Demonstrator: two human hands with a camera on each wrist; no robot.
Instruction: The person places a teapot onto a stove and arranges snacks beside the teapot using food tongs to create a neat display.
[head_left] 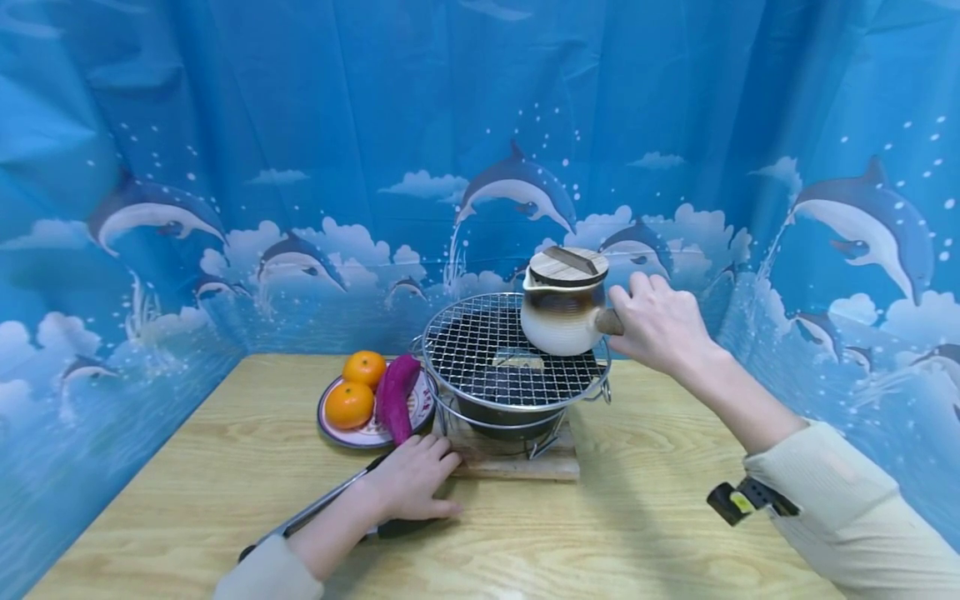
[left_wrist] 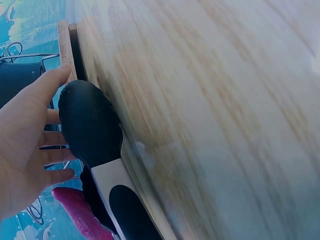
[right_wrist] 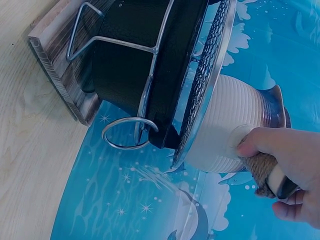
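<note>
My right hand (head_left: 660, 321) grips the twine-wrapped handle (right_wrist: 261, 170) of a side-handled ceramic teapot (head_left: 558, 321). The pot is white below, brown at the neck, and wears a wooden lid (head_left: 570, 265). It stands at the right part of the wire grill rack (head_left: 472, 350); whether its base touches the mesh cannot be told. Near the front of the table, my left hand (head_left: 416, 479) is spread low over black-tipped tongs (left_wrist: 90, 122), fingers extended and thumb apart. Part of the tongs is hidden beneath that hand in the head view.
The rack tops a black round stove (head_left: 510, 421) on a wooden board (head_left: 517, 467). Left of it, a plate (head_left: 333, 435) holds two oranges (head_left: 349, 406) and a purple sweet potato (head_left: 395, 396), beside the left fingers. A dolphin-print curtain (head_left: 360, 125) surrounds the table.
</note>
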